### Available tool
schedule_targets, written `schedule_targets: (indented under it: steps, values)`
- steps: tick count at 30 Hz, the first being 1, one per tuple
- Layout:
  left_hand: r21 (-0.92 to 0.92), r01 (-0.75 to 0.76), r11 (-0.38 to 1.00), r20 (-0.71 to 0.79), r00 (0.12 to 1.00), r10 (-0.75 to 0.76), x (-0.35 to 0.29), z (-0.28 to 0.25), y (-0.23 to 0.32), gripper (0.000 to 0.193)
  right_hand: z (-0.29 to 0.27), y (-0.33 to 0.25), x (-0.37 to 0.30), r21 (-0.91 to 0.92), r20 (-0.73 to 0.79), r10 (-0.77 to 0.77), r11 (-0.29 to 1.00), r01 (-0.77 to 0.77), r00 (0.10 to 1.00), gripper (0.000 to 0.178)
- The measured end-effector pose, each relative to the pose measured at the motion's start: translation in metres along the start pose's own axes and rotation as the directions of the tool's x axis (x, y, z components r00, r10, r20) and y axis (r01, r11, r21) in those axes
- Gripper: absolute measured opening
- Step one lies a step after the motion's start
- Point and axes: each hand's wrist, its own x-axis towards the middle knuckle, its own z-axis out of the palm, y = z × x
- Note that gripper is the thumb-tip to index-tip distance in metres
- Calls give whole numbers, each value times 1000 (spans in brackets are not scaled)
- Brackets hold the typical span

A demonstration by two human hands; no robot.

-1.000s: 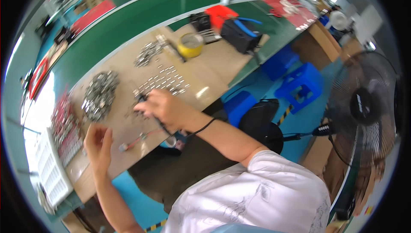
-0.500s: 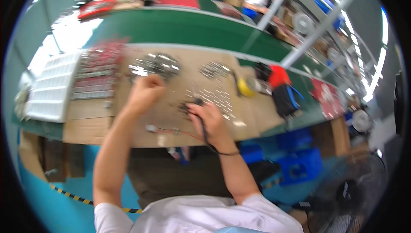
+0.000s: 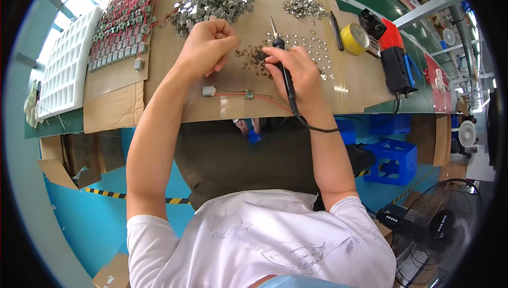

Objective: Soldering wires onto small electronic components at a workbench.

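Observation:
My right hand [image 3: 301, 76] grips a soldering iron [image 3: 279, 43] by its black handle, the bare metal tip pointing away from me over the cardboard. To its left, my left hand [image 3: 209, 47] is closed, fingers curled in, just in front of a large heap of small shiny metal parts [image 3: 214, 3]. A faint thin strand runs down below that hand; what its fingers pinch is hidden. Between the hands and the near edge lies a small grey motor [image 3: 209, 91], wired to a little green circuit board [image 3: 249, 95]. Dark brown crumbs [image 3: 251, 57] are scattered beside the iron.
Rows of wired motors [image 3: 119, 47] and a white compartment tray [image 3: 69, 71] occupy the left. Rightward are spaced metal pieces [image 3: 317, 50], a smaller pile [image 3: 305, 7], a yellow tape roll [image 3: 354, 39] and a black box [image 3: 397, 68]. The iron's cable crosses the near edge.
The view has tipped downward and sharpened, so the bench sits higher in the picture. My right hand still holds the soldering iron, and my left hand remains closed near the large heap.

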Motion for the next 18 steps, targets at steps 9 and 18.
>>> schedule_targets:
  steps: [9, 18]
  values:
    - [263, -152, 953, -36, 985, 167, 5, -1, -27, 14, 1, -9, -3, -6, -97, -16, 1000, 16, 995, 46]
    - [366, -241, 899, 6, 967, 256, -5, 7, -18, 14, -19, -29, -50, 263, -182, 319, 927, -266, 930, 33]
